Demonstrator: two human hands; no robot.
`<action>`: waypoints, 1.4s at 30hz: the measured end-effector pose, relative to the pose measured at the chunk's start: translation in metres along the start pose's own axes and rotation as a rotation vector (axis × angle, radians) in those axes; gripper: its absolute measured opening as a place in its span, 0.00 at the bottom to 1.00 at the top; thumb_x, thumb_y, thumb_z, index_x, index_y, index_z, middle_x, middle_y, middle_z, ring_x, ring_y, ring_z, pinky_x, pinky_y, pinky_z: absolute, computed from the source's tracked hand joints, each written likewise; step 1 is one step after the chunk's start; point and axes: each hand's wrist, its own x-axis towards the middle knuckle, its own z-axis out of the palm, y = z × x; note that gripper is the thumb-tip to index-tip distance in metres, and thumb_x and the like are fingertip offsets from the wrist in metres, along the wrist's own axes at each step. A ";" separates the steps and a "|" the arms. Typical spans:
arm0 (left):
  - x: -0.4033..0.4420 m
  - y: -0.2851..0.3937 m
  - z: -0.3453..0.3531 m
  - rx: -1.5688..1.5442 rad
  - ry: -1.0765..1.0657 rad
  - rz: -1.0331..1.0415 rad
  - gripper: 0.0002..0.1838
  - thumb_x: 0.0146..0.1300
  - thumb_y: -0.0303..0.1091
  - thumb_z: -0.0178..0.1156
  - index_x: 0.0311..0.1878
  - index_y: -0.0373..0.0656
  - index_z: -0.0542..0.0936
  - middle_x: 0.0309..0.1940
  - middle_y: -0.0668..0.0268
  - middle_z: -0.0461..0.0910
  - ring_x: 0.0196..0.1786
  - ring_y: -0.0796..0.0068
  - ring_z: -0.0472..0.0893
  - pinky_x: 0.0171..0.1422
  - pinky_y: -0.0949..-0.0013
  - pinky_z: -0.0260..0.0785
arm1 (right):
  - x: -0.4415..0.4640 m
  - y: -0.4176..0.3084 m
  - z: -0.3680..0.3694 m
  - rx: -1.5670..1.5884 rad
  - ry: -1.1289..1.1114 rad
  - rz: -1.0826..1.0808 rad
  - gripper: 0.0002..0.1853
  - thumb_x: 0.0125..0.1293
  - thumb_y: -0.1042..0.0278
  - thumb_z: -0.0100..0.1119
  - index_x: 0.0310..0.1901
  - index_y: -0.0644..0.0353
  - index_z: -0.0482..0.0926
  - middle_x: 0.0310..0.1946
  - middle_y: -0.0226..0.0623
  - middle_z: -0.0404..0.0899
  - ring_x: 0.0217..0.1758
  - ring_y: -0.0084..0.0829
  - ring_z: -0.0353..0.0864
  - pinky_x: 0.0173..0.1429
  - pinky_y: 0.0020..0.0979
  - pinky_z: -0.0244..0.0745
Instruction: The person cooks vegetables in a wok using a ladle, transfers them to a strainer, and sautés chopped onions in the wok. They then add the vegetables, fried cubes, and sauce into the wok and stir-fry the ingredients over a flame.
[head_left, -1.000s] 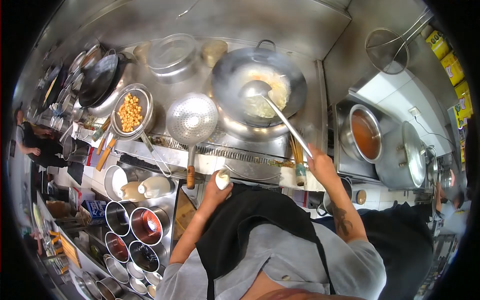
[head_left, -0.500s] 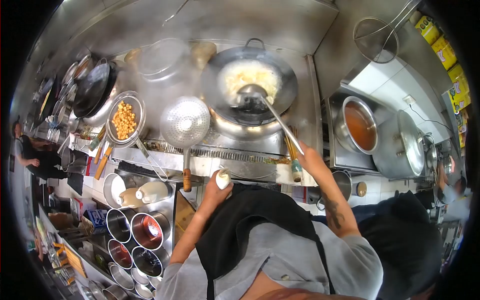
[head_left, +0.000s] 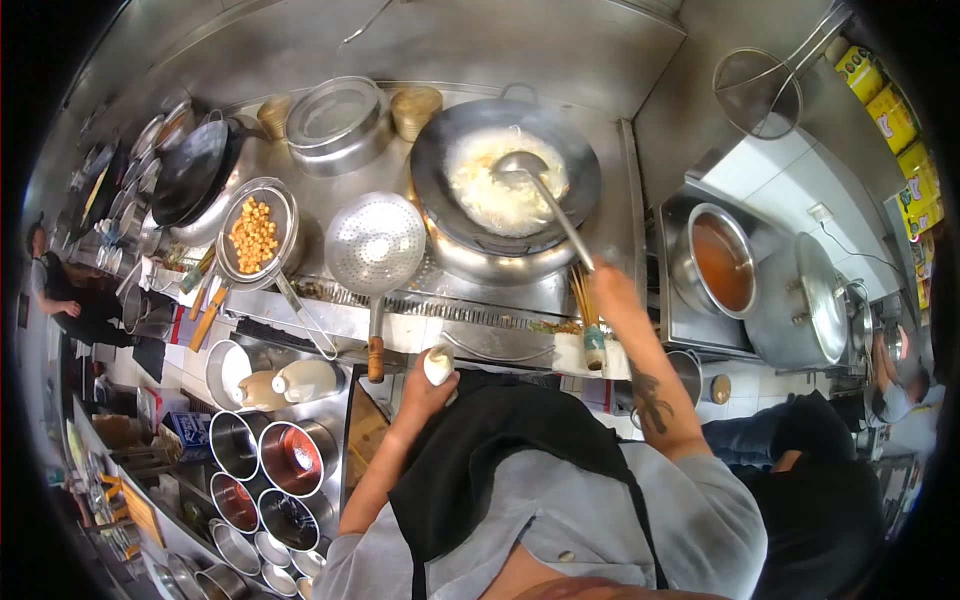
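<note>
My right hand (head_left: 615,290), slightly blurred, is closed round the handle of a long ladle (head_left: 555,215). The ladle's bowl dips into pale, bubbling food in a large black wok (head_left: 430,170) on the burner. In my left hand (head_left: 422,388), held near my waist, is a bunched white cloth (head_left: 438,364); its lower part is hidden by the fingers. Left of the wok lies a perforated skimmer (head_left: 375,245) with a wooden handle, close to that hand. Further left, a wire strainer (head_left: 283,215) holds golden fried cubes (head_left: 253,238).
A steel pot of reddish-brown liquid (head_left: 722,265) and a big lidded pot (head_left: 790,300) stand at the right. A bamboo brush (head_left: 592,345) sits at the stove's front edge. Sauce pots (head_left: 298,458) and plastic bottles (head_left: 305,381) are low left. Another person (head_left: 800,440) is close behind at right.
The ladle's bowl has moved up and toward the wok's far side, my right hand shifting slightly with it. Steam has thinned, so the food shows more plainly. My left hand keeps the cloth.
</note>
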 end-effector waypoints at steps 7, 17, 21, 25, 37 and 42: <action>0.003 0.028 0.000 0.050 -0.034 -0.019 0.32 0.52 0.36 0.71 0.60 0.38 0.71 0.46 0.53 0.80 0.51 0.64 0.80 0.57 0.65 0.71 | -0.023 -0.002 0.015 0.153 -0.008 -0.121 0.14 0.64 0.75 0.47 0.50 0.71 0.72 0.34 0.59 0.80 0.39 0.57 0.82 0.44 0.52 0.76; 0.010 0.026 0.004 0.060 -0.082 -0.033 0.33 0.51 0.37 0.71 0.60 0.38 0.71 0.47 0.52 0.80 0.52 0.62 0.81 0.57 0.64 0.71 | 0.016 -0.009 0.033 -0.011 -0.018 0.022 0.17 0.66 0.72 0.45 0.54 0.71 0.72 0.34 0.58 0.81 0.39 0.56 0.82 0.44 0.51 0.77; 0.011 0.021 0.005 0.044 -0.087 0.005 0.33 0.51 0.37 0.70 0.60 0.38 0.70 0.47 0.52 0.80 0.52 0.62 0.81 0.57 0.63 0.71 | -0.010 -0.014 0.012 0.203 -0.136 -0.035 0.19 0.64 0.71 0.50 0.55 0.72 0.71 0.35 0.62 0.79 0.41 0.57 0.81 0.45 0.51 0.76; 0.010 0.005 0.000 0.029 -0.017 0.011 0.33 0.51 0.36 0.71 0.60 0.36 0.70 0.46 0.52 0.81 0.51 0.61 0.81 0.57 0.63 0.71 | -0.021 0.020 -0.004 0.276 -0.134 -0.008 0.21 0.63 0.70 0.52 0.57 0.70 0.71 0.34 0.64 0.79 0.42 0.60 0.80 0.46 0.52 0.74; 0.011 -0.011 -0.003 0.047 -0.005 -0.009 0.33 0.50 0.37 0.71 0.59 0.37 0.71 0.47 0.49 0.80 0.52 0.54 0.80 0.57 0.60 0.71 | -0.057 -0.013 -0.030 0.730 -0.274 0.066 0.22 0.67 0.67 0.57 0.60 0.66 0.71 0.23 0.36 0.76 0.22 0.29 0.76 0.29 0.32 0.72; 0.013 -0.002 -0.003 0.094 0.004 -0.013 0.33 0.51 0.38 0.71 0.60 0.38 0.71 0.47 0.49 0.80 0.52 0.53 0.80 0.57 0.60 0.71 | -0.071 -0.024 -0.030 1.006 -0.476 0.117 0.20 0.68 0.67 0.57 0.59 0.63 0.72 0.21 0.26 0.69 0.19 0.16 0.66 0.23 0.25 0.64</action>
